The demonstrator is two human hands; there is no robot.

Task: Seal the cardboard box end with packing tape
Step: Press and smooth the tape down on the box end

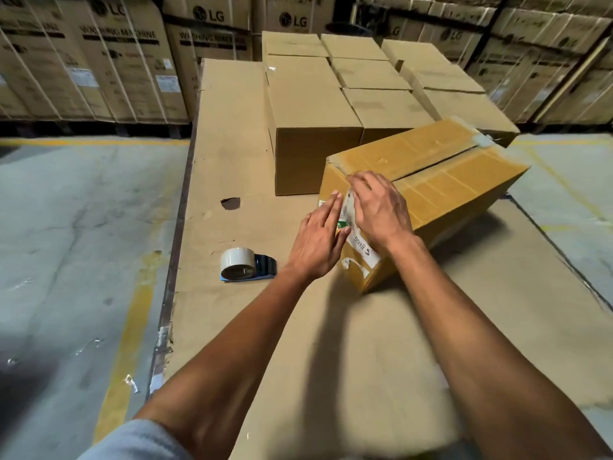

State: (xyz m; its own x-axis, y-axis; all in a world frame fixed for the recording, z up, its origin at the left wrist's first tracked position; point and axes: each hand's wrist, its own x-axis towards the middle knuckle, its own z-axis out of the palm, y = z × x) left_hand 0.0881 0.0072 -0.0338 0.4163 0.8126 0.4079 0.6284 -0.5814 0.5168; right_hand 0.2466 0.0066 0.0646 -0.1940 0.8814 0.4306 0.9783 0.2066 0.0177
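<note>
A long yellow-brown cardboard box (441, 180) lies at an angle on a flat cardboard sheet (298, 343), its near end facing me with white labels and torn patches. My left hand (318, 240) lies flat against that end, fingers straight and together. My right hand (378, 207) presses on the same end from above, fingers spread over the top edge. Neither hand holds anything. A roll of clear packing tape on a dark blue dispenser (245, 264) rests on the sheet, left of my left hand. A strip of tape runs along the box's top seam.
Several plain closed cartons (311, 127) stand in rows right behind the box. Tall strapped washing machine cartons (116, 58) line the back wall. Grey concrete floor with yellow lines (132, 313) lies on the left and right of the sheet.
</note>
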